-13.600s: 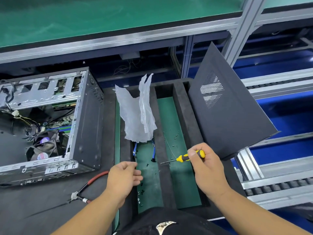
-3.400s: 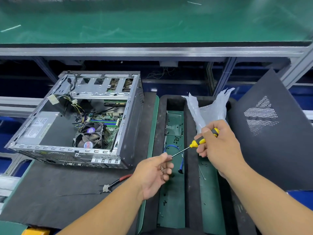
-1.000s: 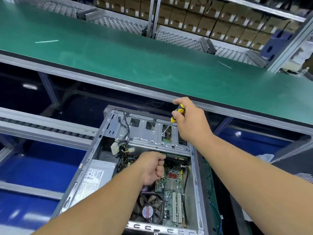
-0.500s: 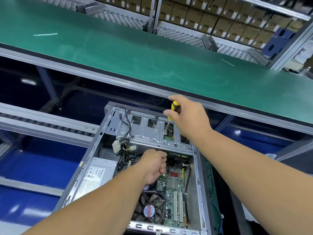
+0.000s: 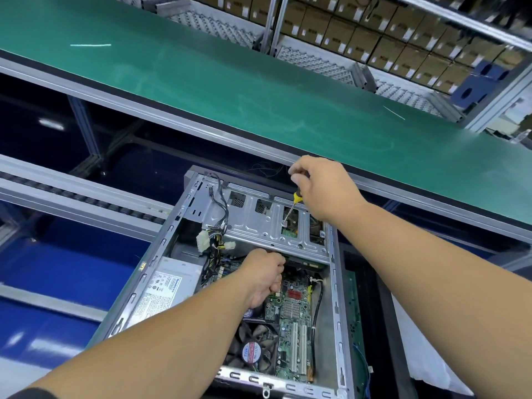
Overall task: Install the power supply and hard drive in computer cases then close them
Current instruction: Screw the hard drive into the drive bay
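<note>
My right hand curls round the yellow-and-black-handled screwdriver, gripping high on the handle so the thin steel shaft slants down and left to a small silver screw sitting in a slot of the grey stamped-metal drive cage at the far end of the open grey steel computer case. I hold it tilted like that, I judge, because my wrist comes in from the right over the case wall and the slot is narrow. The drive itself is behind the cage; only a strip of green board shows through the openings, so I take that to be the hard drive being fastened.

My left hand is closed in a fist just under the near lip of the cage, above the green motherboard. It seems to brace or push the drive from below so the hole lines up, but my own knuckles hide what, if anything, the fingers have hold of.

The silver boxed power supply with its white label lies in the left side of the case, its bundle of black and yellow cables running up towards the cage. The black CPU fan sits near me.

Most of the screwdriver handle is lost inside my palm. I cannot tell whether the tip is seated in the screw head. The case's near edge is cut off by my forearms.
</note>
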`<control>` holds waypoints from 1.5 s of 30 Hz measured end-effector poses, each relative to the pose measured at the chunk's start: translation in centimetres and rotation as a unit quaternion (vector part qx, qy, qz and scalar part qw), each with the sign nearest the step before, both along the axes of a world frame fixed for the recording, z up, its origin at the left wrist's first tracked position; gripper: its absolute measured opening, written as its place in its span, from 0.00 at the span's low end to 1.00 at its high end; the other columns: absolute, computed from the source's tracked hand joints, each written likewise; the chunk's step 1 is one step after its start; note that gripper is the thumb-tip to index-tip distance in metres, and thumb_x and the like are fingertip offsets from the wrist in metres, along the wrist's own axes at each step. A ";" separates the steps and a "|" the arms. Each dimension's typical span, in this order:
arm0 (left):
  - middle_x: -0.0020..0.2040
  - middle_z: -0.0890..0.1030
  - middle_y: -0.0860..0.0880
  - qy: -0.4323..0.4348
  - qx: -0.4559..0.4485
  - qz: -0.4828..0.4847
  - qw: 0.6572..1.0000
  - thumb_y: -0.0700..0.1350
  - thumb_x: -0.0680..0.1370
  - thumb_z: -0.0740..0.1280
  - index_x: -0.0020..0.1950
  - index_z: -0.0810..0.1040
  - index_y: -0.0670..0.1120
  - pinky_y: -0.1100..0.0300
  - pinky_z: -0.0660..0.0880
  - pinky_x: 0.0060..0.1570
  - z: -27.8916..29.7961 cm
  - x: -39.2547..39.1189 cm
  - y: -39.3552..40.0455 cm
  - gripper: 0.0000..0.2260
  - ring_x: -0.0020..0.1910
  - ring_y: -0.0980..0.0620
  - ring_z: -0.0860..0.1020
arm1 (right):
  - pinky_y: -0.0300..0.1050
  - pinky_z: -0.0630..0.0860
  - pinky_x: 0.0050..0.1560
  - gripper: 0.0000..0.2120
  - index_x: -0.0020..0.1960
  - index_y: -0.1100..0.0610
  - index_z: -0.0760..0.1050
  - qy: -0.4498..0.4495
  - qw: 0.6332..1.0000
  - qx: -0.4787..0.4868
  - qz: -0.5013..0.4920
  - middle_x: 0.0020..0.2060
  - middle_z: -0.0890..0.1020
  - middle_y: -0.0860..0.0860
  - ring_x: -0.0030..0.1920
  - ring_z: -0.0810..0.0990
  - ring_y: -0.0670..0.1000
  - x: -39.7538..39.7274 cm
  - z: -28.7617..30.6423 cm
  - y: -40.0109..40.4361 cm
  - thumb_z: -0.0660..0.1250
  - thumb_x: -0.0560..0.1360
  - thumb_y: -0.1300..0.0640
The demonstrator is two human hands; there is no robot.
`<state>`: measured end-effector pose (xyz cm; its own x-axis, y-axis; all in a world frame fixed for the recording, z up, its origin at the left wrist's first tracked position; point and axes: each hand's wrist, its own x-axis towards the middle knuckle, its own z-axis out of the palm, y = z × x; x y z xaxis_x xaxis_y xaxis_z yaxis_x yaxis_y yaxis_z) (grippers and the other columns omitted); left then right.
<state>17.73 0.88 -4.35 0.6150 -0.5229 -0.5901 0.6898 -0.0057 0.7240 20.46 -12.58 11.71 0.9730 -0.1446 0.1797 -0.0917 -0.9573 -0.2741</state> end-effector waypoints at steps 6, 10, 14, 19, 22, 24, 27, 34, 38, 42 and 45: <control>0.29 0.64 0.49 -0.008 0.010 0.004 1.000 0.35 0.80 0.62 0.43 0.62 0.47 0.58 0.54 0.28 0.1 -0.1 0.1 0.12 0.26 0.53 0.59 | 0.45 0.66 0.31 0.27 0.37 0.55 0.71 0.045 0.974 -0.204 -0.085 0.32 0.76 0.52 0.33 0.75 0.57 1.1 1.3 0.8 0.54 0.83 0.36; 0.28 0.64 0.49 -0.021 0.019 -0.002 1.000 0.35 0.80 0.62 0.42 0.62 0.47 0.59 0.56 0.27 0.1 -0.1 0.1 0.13 0.26 0.53 0.60 | 0.48 0.70 0.40 0.06 0.50 0.55 0.76 0.139 0.977 -0.161 0.024 0.46 0.76 0.53 0.45 0.74 0.54 1.3 2.4 0.7 0.61 0.79 0.62; 0.29 0.64 0.49 -0.027 0.020 -0.002 0.999 0.35 0.79 0.63 0.41 0.63 0.48 0.59 0.57 0.27 0.1 -0.1 0.1 0.13 0.25 0.53 0.60 | 0.49 0.70 0.36 0.10 0.48 0.54 0.66 0.116 0.959 -0.252 -0.059 0.38 0.74 0.51 0.40 0.74 0.57 1.1 2.0 0.4 0.58 0.84 0.49; 0.28 0.64 0.50 -0.036 0.017 -0.003 0.999 0.35 0.80 0.62 0.40 0.62 0.48 0.59 0.56 0.27 0.2 -0.1 0.2 0.14 0.25 0.53 0.59 | 0.49 0.66 0.35 0.11 0.56 0.50 0.62 0.167 0.985 -0.044 0.028 0.46 0.71 0.51 0.42 0.74 0.54 1.3 2.8 0.2 0.62 0.79 0.60; 0.29 0.64 0.49 -0.039 0.014 -0.002 0.999 0.35 0.80 0.63 0.40 0.63 0.48 0.59 0.56 0.27 0.2 -0.3 0.3 0.14 0.25 0.53 0.60 | 0.49 0.64 0.32 0.09 0.54 0.53 0.62 0.124 0.981 -0.148 0.006 0.41 0.75 0.52 0.37 0.74 0.54 1.4 2.3 0.9 0.61 0.84 0.51; 0.28 0.64 0.49 -0.040 0.011 -0.004 0.999 0.35 0.80 0.63 0.39 0.63 0.48 0.59 0.56 0.27 0.2 -0.3 0.4 0.15 0.25 0.53 0.60 | 0.50 0.67 0.35 0.12 0.55 0.54 0.63 0.115 0.976 -0.180 -0.035 0.39 0.75 0.51 0.38 0.75 0.56 1.6 2.0 1.1 0.57 0.84 0.44; 0.28 0.64 0.49 -0.037 0.008 -0.004 0.999 0.35 0.80 0.61 0.37 0.63 0.48 0.59 0.55 0.28 0.4 -0.2 0.5 0.15 0.25 0.53 0.59 | 0.52 0.70 0.39 0.08 0.55 0.53 0.61 0.159 0.986 -0.057 -0.011 0.46 0.72 0.53 0.43 0.75 0.57 2.0 2.5 0.8 0.60 0.80 0.54; 0.32 0.59 0.47 0.003 0.040 0.009 0.999 0.32 0.76 0.52 0.39 0.59 0.49 0.54 0.51 0.33 0.9 0.3 0.7 0.13 0.35 0.49 0.51 | 0.50 0.67 0.36 0.14 0.55 0.54 0.60 0.141 0.980 -0.124 -0.072 0.42 0.74 0.52 0.39 0.74 0.55 2.0 2.2 1.2 0.59 0.83 0.45; 0.32 0.61 0.47 0.020 0.045 0.025 0.998 0.32 0.77 0.52 0.39 0.62 0.47 0.56 0.52 0.30 0.6 0.3 1.0 0.11 0.29 0.51 0.55 | 0.50 0.67 0.36 0.09 0.53 0.54 0.61 0.169 0.982 -0.090 -0.012 0.47 0.74 0.56 0.40 0.74 0.56 2.1 2.8 0.9 0.62 0.80 0.60; 0.30 0.68 0.47 0.013 0.026 0.000 1.000 0.35 0.78 0.58 0.40 0.66 0.46 0.58 0.56 0.27 0.5 0.0 1.1 0.09 0.27 0.52 0.59 | 0.48 0.62 0.30 0.13 0.52 0.55 0.61 0.090 0.973 -0.206 -0.056 0.36 0.74 0.51 0.32 0.71 0.52 1.8 1.5 1.3 0.58 0.84 0.46; 0.30 0.68 0.48 0.000 0.024 -0.013 1.000 0.36 0.79 0.60 0.39 0.68 0.46 0.60 0.58 0.26 0.6 0.0 1.1 0.10 0.27 0.53 0.60 | 0.51 0.68 0.38 0.07 0.55 0.53 0.64 0.141 0.984 -0.102 -0.025 0.48 0.71 0.53 0.38 0.74 0.53 2.0 1.8 1.1 0.59 0.83 0.50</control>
<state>17.71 1.96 -3.77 0.6019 -0.5102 -0.6143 0.6883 -0.0585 0.7230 22.48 -11.48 13.50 0.9811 -0.1819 -0.0666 -0.1844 -0.9823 -0.0332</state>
